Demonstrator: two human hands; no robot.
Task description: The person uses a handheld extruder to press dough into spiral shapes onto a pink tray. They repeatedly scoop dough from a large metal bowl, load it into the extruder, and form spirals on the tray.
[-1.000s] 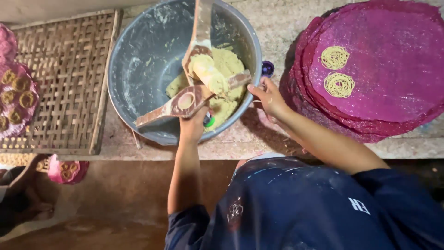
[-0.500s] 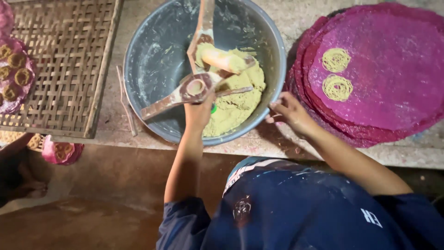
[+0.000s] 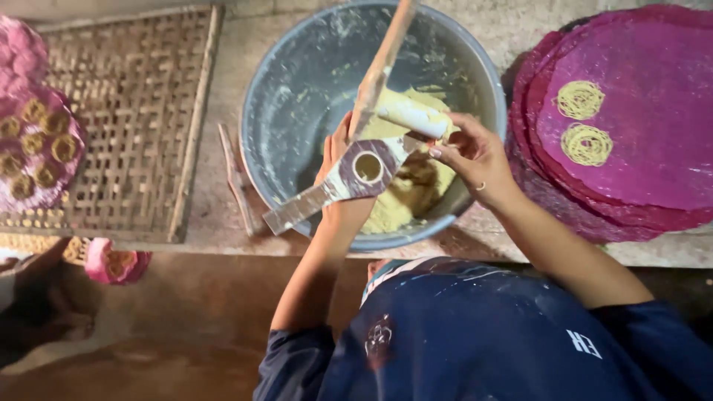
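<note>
Hands at work over a grey basin (image 3: 297,96) of yellow dough (image 3: 405,193): left hand (image 3: 342,178) clasps a wooden press (image 3: 356,171) from beneath, right hand (image 3: 475,156) pinches its white plunger (image 3: 412,117) just beside, above the dough.

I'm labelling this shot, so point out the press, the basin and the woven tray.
press (image 3: 349,174), head view, on the flat plate beside its round hole
basin (image 3: 297,96), head view, on the bare inner wall
woven tray (image 3: 134,111), head view, on the open weave

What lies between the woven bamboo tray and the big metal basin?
In the head view, a thin wooden stick lies on bare concrete between the woven bamboo tray and the metal basin.
</note>
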